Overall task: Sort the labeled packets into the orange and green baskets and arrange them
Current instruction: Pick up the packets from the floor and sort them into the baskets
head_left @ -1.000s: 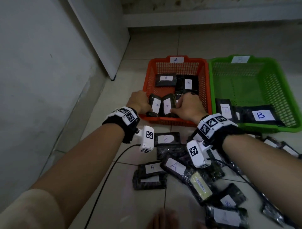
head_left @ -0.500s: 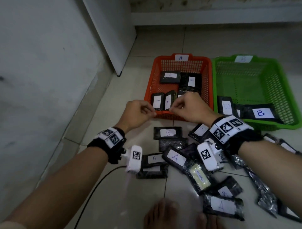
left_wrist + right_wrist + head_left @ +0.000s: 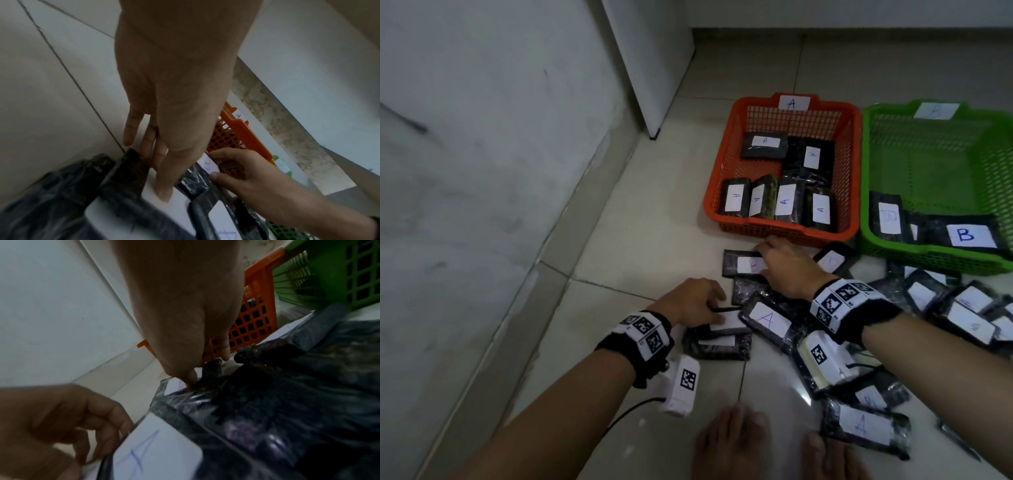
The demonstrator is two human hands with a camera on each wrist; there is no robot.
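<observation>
orange basket (image 3: 726, 164): rigid plastic mesh, tagged A, holds six glossy black packets.
green basket (image 3: 866, 192): same mesh, right of orange, B packets at near wall.
floor packets (image 3: 859, 428): crinkly black film, white rectangular labels, loose on glazed tiles near baskets.
left hand (image 3: 693, 299): straight fingers pressing a packet label (image 3: 164, 201).
right hand (image 3: 784, 270): thumb and fingers pinching B packet (image 3: 739, 263) just near of orange basket.

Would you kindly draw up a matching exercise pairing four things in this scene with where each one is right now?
Things:
1. orange basket
2. green basket
3. left hand
4. right hand

Places:
a. on a packet just in front of the orange basket
b. holds packets labelled B
c. on a white-labelled packet nearer the person
d. holds a row of packets labelled A

Pairs: 1-d, 2-b, 3-c, 4-a
</observation>
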